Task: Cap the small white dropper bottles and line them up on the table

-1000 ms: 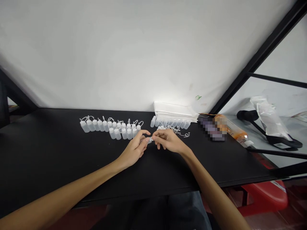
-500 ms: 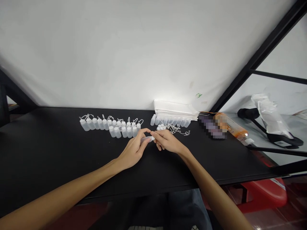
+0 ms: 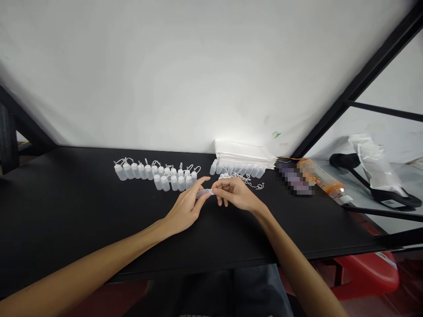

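A small translucent bottle [image 3: 202, 193] lies on its side between my hands, its white cap end pointing right. My left hand [image 3: 187, 206] is closed round the bottle's body, with the index finger stretched out above it. The thumb and a finger of my right hand [image 3: 234, 193] pinch the cap end. Behind and left of my hands, several capped bottles [image 3: 145, 171] with looped white strings stand in rows. Beyond my right hand are white caps with loose strings [image 3: 257, 186] and a row of bottles [image 3: 214, 167].
A stack of white sheets [image 3: 244, 152] lies against the wall at the back of the black table [image 3: 82, 198]. To the right are a blurred-out dark object [image 3: 294, 178] and an orange-labelled bottle [image 3: 325, 180]. A red stool [image 3: 370, 275] stands below the table's right edge.
The view has shifted slightly, moving the scene a little to the right. My right index finger has drawn back from my left fingertip, and the cap end shows between my fingers.
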A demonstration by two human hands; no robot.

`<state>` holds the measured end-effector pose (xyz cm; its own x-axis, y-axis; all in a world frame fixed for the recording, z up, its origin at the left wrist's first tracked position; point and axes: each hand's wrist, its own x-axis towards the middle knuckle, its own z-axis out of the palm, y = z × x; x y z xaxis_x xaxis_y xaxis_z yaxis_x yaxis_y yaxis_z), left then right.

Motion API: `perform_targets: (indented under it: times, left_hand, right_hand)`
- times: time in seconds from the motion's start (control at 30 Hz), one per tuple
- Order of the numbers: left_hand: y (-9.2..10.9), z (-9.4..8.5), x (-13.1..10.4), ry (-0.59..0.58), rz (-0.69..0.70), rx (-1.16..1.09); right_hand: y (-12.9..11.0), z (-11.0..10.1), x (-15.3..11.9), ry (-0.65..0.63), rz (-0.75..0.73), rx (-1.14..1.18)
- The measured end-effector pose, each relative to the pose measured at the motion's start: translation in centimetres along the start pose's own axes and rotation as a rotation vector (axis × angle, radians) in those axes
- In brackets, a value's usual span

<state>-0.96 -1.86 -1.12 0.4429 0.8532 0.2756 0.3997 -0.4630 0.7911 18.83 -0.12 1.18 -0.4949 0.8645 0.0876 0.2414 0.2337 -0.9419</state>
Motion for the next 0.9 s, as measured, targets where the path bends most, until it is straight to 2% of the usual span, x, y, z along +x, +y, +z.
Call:
perform_targets:
  times: [0.37,0.53,0.77,0.9]
  left_hand:
    - [-0.04,0.17,-0.17,0.025,0.031,0.073]
    - [-0.33,0.33,-0.34,0.048,0.081,0.134]
    - [-0.32,-0.04,0.04,0.122,0.129,0.088]
    - [-0.39,0.05,-0.14,0.124,0.125,0.121]
  right_hand:
    - [-0.14,0.41,0.16,-0.019,0.011,-0.089]
    - [0.12,0.35,0.22,-0.092,0.007,-0.084]
    - [-0.17,0.78,0.19,0.022,-0.033,0.019]
    - [0.09,1.0,0.28,0.031,-0.06,-0.056]
